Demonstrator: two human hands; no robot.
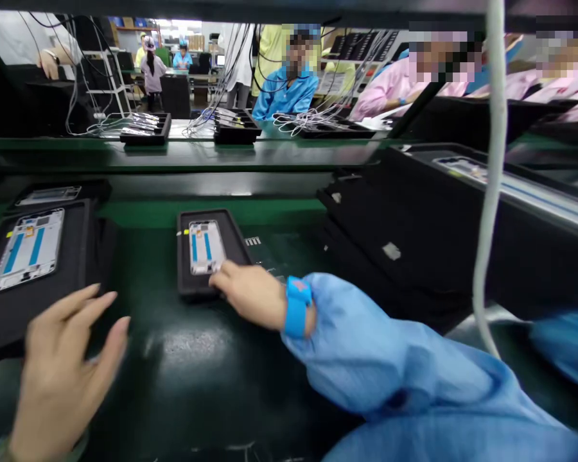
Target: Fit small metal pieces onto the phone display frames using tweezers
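Open left hand (62, 366) was spread left of the black plastic tray (183, 256); right hand (245, 295) curled against its near edge (no clear grip).
Inside that tray, a rectangular silver-and-blue phone frame (205, 247) lay long axis pointing forward, right hand nearer.

My pale blue smock sleeve (390, 359) is puffy and gathered at the cuff, and a bright blue wrist strap (297, 307) sits just behind my right grip (245, 295).

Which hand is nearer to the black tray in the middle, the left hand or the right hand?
Right. The right hand has its fingertips over the near edge of the middle black tray. The left hand is apart from that tray, to its left and closer to the camera.
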